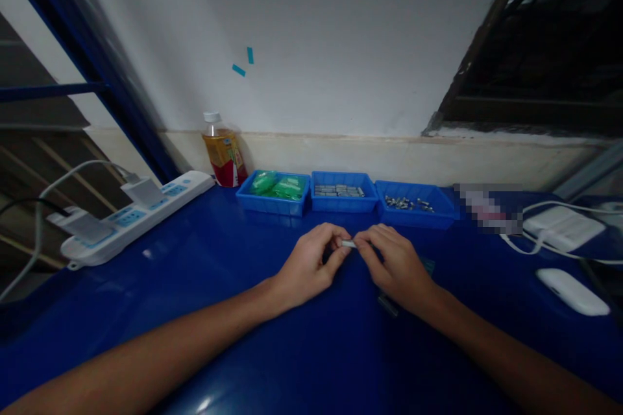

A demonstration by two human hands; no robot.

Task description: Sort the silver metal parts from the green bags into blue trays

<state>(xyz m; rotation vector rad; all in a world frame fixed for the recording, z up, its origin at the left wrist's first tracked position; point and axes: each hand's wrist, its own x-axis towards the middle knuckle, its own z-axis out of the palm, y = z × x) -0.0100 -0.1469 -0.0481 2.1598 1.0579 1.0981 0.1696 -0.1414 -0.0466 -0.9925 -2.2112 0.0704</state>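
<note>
My left hand (311, 262) and my right hand (394, 262) meet over the middle of the blue table (204, 311). Both pinch a small silvery metal part (348, 244) between their fingertips, one hand at each end. Under my right wrist lies a small dark piece (388, 304), partly hidden. Behind the hands stand three blue trays in a row. The left tray (272, 202) holds green plastic bags. The middle tray (343, 200) holds several grey metal blocks. The right tray (418, 213) holds several small metal parts.
A white power strip (131, 217) with plugs lies at the left. A bottle of amber drink (224, 152) stands by the wall. At the right are a white adapter (562, 227) with cables and a white oval device (572, 290).
</note>
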